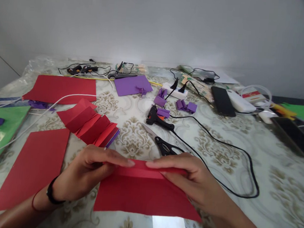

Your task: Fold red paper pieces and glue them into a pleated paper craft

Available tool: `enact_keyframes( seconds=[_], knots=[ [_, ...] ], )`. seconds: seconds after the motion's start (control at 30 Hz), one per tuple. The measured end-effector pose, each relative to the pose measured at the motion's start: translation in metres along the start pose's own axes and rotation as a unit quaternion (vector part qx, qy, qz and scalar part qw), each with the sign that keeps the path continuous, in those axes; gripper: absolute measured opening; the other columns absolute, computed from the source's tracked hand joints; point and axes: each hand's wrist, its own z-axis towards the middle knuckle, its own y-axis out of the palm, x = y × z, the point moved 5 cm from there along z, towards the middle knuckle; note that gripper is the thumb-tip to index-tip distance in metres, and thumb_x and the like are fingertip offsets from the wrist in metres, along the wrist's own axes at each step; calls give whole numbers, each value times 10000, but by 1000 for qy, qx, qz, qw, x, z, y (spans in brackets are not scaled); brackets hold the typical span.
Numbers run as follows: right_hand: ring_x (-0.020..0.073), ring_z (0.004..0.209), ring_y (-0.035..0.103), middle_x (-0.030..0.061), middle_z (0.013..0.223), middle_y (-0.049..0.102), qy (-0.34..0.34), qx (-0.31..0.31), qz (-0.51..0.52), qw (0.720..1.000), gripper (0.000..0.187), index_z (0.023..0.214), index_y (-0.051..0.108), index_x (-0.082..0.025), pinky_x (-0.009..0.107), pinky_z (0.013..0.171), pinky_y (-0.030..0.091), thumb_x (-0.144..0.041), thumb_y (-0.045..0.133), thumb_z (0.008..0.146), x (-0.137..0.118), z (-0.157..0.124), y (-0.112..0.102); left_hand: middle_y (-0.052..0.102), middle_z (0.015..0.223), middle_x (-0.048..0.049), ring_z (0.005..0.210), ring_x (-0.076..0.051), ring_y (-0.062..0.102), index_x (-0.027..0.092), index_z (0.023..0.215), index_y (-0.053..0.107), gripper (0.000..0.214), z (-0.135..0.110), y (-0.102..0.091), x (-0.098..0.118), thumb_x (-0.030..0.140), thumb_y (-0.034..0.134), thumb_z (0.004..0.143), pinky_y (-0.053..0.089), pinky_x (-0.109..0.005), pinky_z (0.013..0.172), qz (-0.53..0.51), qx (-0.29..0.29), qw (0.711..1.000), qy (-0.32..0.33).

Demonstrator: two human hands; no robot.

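A red paper sheet (140, 195) lies on the table in front of me, its far edge folded over into a narrow strip. My left hand (91, 169) pinches the left part of that fold, fingers pressed along it. My right hand (186, 174) pinches the right part the same way. The fingertips of both hands nearly meet at the middle of the fold. A red accordion-folded paper (89, 123) lies just beyond my left hand. Black-handled scissors (161, 143) lie just beyond my right hand.
A black glue gun (158, 119) with a looping black cable (243, 160) lies mid-table. Flat red sheets (36, 164) (61, 87), a purple sheet (133, 85), purple folded pieces (186, 106), green paper (2, 126), a power strip (175, 91), phones (223, 100) and cables crowd the table.
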Motion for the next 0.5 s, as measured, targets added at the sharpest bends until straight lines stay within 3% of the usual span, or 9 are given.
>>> enact_keyframes(
  seconds=[0.1, 0.23, 0.33, 0.4, 0.5],
  knots=[
    [172, 690, 741, 37, 867, 833, -16, -10, 10, 1000, 213, 994, 874, -289, 238, 553, 524, -300, 662, 972, -4, -1, 0, 854, 1017, -64, 910, -239, 791, 311, 1033, 874, 292, -2, -3, 7, 350, 585, 1051, 636, -307, 758, -4, -5, 1000, 24],
    [201, 772, 746, 58, 946, 823, -32, 3, -1, 999, 227, 1024, 842, -261, 266, 608, 548, -394, 665, 974, -11, -1, 0, 845, 1080, -65, 999, -248, 775, 285, 1058, 854, 220, -1, -3, 15, 340, 647, 1007, 618, -327, 853, 26, -1, 999, 44],
    [198, 824, 757, 54, 960, 823, -32, 35, -30, 998, 224, 967, 838, -248, 277, 709, 588, -400, 674, 991, -12, 3, 0, 817, 897, -57, 790, -183, 734, 216, 895, 800, 204, 2, 2, 13, 338, 676, 1000, 582, -268, 699, 54, -3, 998, 24],
    [192, 866, 769, 38, 980, 835, -21, 48, -62, 997, 189, 966, 847, -264, 278, 772, 605, -357, 686, 999, -8, 5, 0, 735, 756, -6, 634, -127, 633, 202, 824, 707, 197, 3, 2, 8, 337, 723, 968, 509, -219, 567, 58, 29, 998, -2],
    [186, 882, 787, 14, 1006, 850, -16, 36, -91, 995, 187, 1050, 860, -302, 270, 777, 627, -296, 679, 1002, -3, 6, 3, 727, 804, 30, 611, -112, 610, 229, 1032, 674, 217, 3, -2, -1, 362, 794, 908, 480, -186, 510, 31, 83, 995, -44]
  ],
)
